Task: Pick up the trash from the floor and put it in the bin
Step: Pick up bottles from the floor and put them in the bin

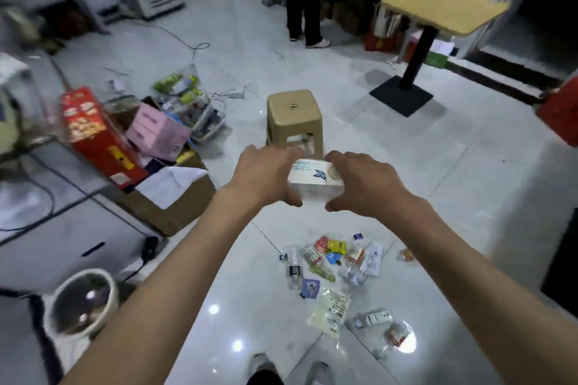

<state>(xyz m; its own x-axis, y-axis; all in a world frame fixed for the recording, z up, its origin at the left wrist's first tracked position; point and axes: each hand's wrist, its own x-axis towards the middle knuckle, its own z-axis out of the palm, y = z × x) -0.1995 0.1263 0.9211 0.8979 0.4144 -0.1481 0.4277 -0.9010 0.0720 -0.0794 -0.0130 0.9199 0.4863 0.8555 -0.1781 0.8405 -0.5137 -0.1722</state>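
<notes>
Both hands clasp a white pack (314, 180) in the air, the left hand (266, 176) curled around its left side and the right hand (359, 183) around its right. Below, trash (336, 272) lies scattered on the tiled floor (438, 197), well apart from the bin (83, 300) by the floor's left edge. A stool (294, 119) stands beyond the hands.

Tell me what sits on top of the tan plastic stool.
A small round metallic spot marks the centre of the stool seat. Both hands and the white pack they hold cover its lower front.
</notes>
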